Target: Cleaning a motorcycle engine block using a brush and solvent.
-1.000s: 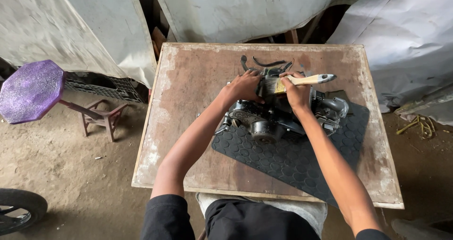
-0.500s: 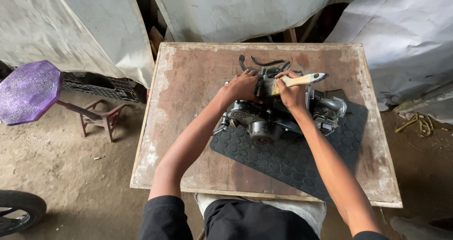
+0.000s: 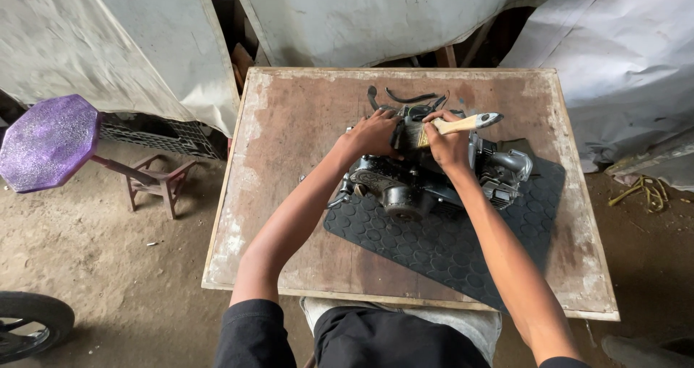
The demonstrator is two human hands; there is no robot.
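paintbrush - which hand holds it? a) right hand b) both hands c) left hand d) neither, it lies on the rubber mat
a: the right hand grips the wooden-handled paintbrush over the engine, while the left hand rests on the engine's far side.

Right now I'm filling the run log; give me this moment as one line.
left hand: steadies engine | right hand: grips paintbrush over engine | engine: on black studded mat | mat: on wooden table
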